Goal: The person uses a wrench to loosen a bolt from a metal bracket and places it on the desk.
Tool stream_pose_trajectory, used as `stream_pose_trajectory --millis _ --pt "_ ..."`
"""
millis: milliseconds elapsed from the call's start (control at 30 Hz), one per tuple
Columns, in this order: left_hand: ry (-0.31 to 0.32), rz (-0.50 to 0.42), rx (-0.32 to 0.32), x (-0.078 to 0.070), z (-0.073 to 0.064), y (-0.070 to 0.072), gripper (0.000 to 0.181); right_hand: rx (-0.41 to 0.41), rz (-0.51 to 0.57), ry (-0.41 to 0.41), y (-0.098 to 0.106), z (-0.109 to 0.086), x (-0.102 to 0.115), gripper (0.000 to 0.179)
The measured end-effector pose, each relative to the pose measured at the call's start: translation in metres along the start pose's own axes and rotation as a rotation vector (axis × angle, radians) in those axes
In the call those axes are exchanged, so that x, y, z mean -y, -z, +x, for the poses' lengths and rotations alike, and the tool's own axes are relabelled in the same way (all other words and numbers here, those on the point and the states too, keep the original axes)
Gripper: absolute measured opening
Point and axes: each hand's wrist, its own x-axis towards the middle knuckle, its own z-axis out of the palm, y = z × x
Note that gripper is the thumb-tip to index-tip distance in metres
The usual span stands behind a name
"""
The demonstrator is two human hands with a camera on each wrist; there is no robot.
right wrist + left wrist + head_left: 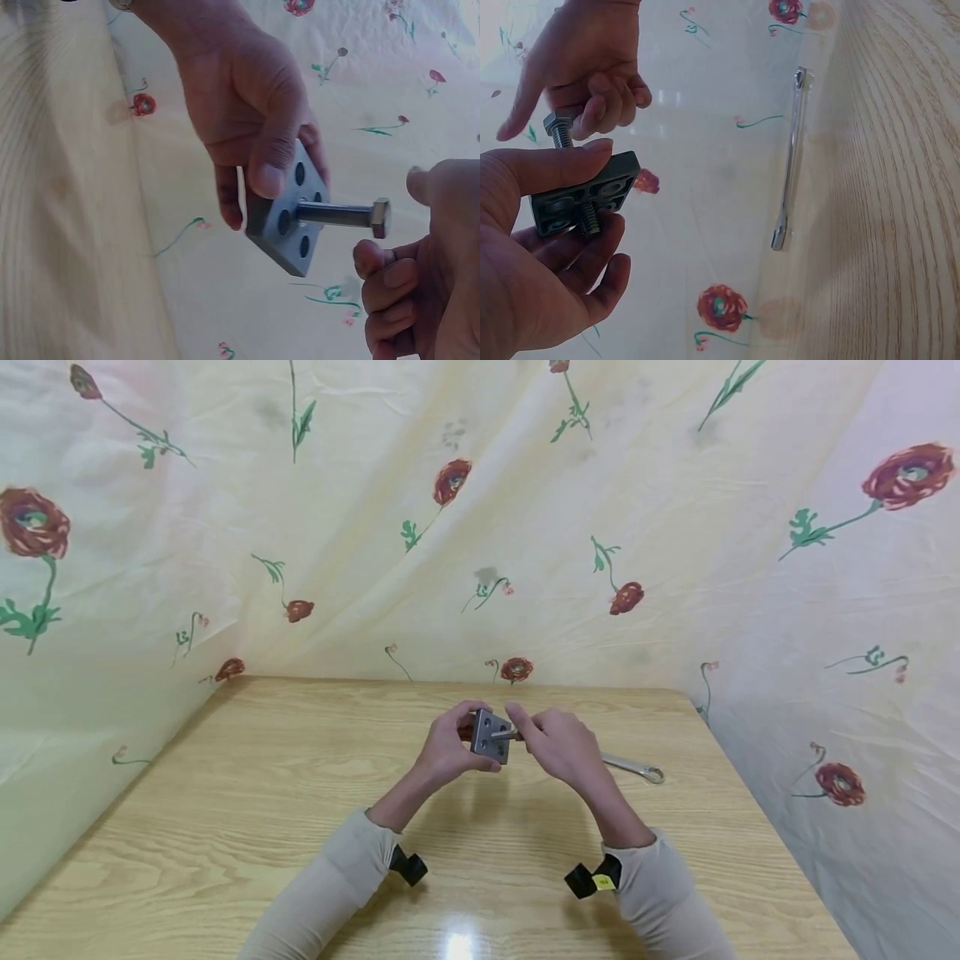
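My left hand (448, 750) holds a small grey square plate (279, 238) by its edges, with holes near its corners. A silver hex bolt (341, 214) goes through the plate's middle. Its head points toward my right hand (562, 747), and its threaded end sticks out of the ribbed far face in the left wrist view. In the right wrist view, the right thumb and index finger stand apart, just off the bolt head, and the other fingers are curled in with nothing in them. Both hands are raised over the table.
A silver combination wrench (636, 767) lies on the wooden table (225, 827), to the right and partly behind my right forearm. Flower-patterned cloth (360, 527) hangs along the back and sides. Black wrist cameras sit at both sleeve cuffs.
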Motion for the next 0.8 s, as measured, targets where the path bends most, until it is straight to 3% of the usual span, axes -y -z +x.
stream_pose_trajectory --millis 133,333,800 --pt "-0.001 -0.002 -0.007 0.0005 -0.0002 -0.0001 0.074 0.040 0.011 -0.035 -0.0079 0.0018 0.0010 0.069" --pt "0.000 -0.009 0.002 0.0005 0.0009 0.0007 0.074 0.031 0.002 -0.028 -0.0109 0.0027 0.0032 0.064" --pt "-0.029 -0.039 0.014 0.0009 0.0015 0.0041 0.073 -0.070 0.019 0.055 -0.0028 -0.0011 0.0070 0.038"
